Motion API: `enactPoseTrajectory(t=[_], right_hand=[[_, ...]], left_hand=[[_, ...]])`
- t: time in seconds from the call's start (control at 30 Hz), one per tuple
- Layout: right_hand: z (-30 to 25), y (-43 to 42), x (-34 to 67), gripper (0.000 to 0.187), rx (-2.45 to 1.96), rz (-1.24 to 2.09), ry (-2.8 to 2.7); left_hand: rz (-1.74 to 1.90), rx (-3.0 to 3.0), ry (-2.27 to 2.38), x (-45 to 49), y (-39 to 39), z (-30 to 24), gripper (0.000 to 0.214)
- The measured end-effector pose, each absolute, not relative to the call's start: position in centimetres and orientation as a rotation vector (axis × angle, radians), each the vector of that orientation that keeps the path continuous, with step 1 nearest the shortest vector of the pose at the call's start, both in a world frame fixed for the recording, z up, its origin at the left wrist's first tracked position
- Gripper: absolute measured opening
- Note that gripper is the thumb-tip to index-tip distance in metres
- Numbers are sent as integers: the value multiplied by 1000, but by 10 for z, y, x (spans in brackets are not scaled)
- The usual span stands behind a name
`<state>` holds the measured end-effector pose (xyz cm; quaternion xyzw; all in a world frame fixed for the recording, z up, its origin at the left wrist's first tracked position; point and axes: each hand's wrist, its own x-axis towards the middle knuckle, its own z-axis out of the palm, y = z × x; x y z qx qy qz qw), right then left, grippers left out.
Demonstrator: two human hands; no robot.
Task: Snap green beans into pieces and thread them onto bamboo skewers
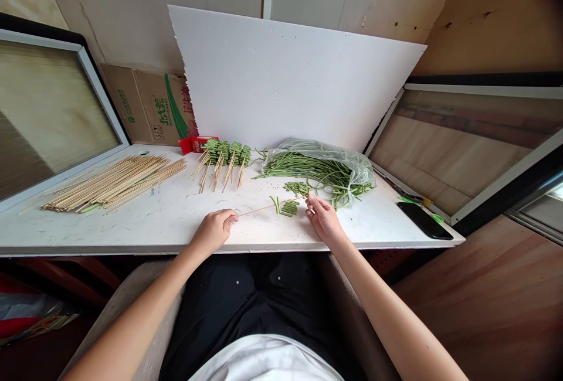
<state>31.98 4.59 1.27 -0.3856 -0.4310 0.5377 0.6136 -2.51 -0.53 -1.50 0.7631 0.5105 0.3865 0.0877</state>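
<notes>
My left hand (214,230) is closed on the near end of a thin bamboo skewer (257,210), which slants up to the right over the table. Short green bean pieces (275,204) sit across the skewer towards its far part. At that far end, my right hand (324,217) has thumb and fingers pinched together on the skewer's tip; anything else between them is hidden. Just under the skewer, a row of cut bean pieces (289,209) lies on the white table (259,237). Behind them is a small heap of bean bits (297,187).
Long beans (303,167) lie in a clear plastic bag (358,167) behind my right hand. Several filled skewers (226,155) are stacked at the back. Loose bamboo skewers (118,182) spread out at left. A black phone (424,220) rests at right. A white board (290,82) stands behind.
</notes>
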Motion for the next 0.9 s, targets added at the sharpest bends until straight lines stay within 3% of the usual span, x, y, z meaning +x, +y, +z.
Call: enactPoseTrajectory(t=[0.9], right_hand=[[10,48,319,31,-935,1166,-936]], left_hand=[[1101,2358,1580,-25,-7,-14,26]])
